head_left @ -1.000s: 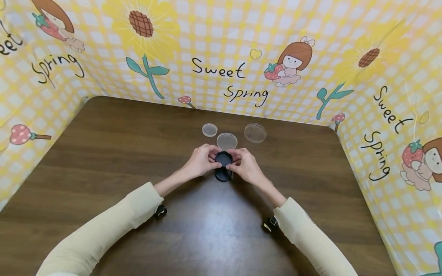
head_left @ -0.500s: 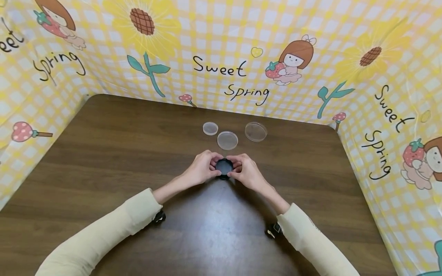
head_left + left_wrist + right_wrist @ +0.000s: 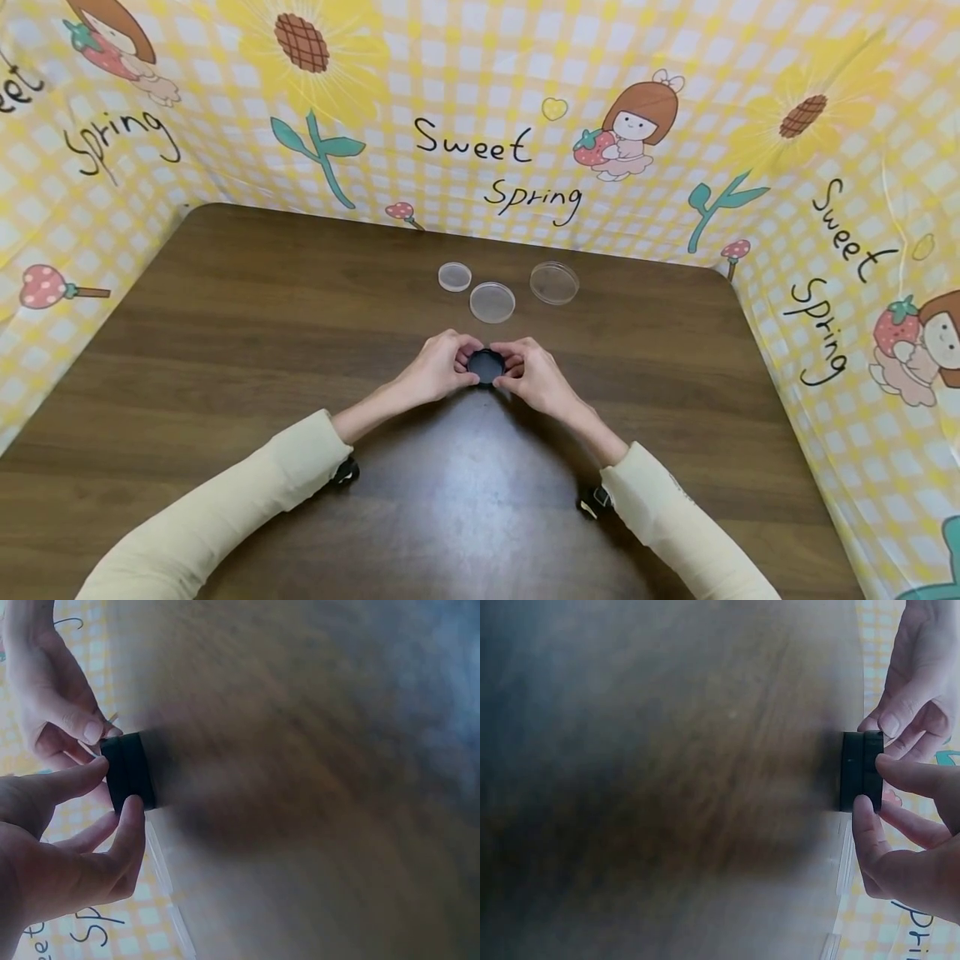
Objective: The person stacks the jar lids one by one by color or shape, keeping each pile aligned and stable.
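Both hands meet at the middle of the table over a round black cap (image 3: 486, 367) with a raised rim and a greyish recessed face. It sits on a second black round piece, and from the side in the left wrist view the two make one short black cylinder (image 3: 130, 772) with a seam. My left hand (image 3: 441, 364) pinches the upper cap from the left between thumb and fingers. From the right, my right hand (image 3: 534, 375) pinches the same cap, as the right wrist view shows at the black cylinder (image 3: 862, 772). In the head view the lower piece is mostly hidden.
Beyond the hands lie a small clear round dish (image 3: 454, 277), a larger clear round dish (image 3: 492, 302) and another clear round dish (image 3: 554, 283) to the right. A yellow checked cloth (image 3: 465, 75) stands around the back and sides of the brown table (image 3: 247, 333).
Both hands have brought the upper black cap toward the person and down onto the lower black piece, which showed separately in front of it before. The clear dishes have stayed in place.
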The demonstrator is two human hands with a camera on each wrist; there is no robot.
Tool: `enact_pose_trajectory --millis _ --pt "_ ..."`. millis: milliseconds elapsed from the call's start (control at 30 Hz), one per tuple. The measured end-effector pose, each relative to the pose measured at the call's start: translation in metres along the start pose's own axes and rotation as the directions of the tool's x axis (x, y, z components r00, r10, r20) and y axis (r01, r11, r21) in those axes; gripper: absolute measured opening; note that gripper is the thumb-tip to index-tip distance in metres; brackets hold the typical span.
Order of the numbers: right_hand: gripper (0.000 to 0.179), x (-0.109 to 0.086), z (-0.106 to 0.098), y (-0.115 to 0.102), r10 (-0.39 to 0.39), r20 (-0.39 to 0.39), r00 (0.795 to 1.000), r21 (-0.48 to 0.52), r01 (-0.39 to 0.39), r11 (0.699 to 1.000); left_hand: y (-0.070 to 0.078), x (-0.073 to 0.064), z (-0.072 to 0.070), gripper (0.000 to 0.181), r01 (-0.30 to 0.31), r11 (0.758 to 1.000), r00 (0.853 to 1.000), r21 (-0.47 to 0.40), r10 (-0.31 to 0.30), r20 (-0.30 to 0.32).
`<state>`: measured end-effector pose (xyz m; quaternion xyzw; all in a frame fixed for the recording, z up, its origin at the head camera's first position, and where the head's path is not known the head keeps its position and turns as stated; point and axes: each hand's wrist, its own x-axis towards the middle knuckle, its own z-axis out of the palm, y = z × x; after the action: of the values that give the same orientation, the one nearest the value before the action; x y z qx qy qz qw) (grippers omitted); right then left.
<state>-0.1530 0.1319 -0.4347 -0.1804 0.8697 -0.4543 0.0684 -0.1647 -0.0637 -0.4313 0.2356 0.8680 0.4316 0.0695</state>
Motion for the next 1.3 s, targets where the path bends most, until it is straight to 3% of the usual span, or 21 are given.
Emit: enact_pose_trajectory --millis 333,800,1300 --pt "0.049 -0.0017 0.0016 0.0011 -0.004 0.001 1.000 0.007 0.004 1.000 -0.0004 0.0010 -0.0021 0.039 0.023 1.000 1.000 0.012 -0.023 0.021" --pt "0.050 -0.0053 0.0039 -0.0004 -0.013 -0.007 1.000 -0.021 0.013 1.000 -0.0015 0.0021 -0.0009 0.038 0.003 1.000 1.000 -0.005 -0.003 0.011" --pt "0.050 -0.0055 0.0016 -0.0010 -0.035 0.012 0.999 -0.073 0.036 0.997 0.0016 0.0032 -0.0011 0.040 -0.013 0.998 0.999 0.059 0.011 0.031"
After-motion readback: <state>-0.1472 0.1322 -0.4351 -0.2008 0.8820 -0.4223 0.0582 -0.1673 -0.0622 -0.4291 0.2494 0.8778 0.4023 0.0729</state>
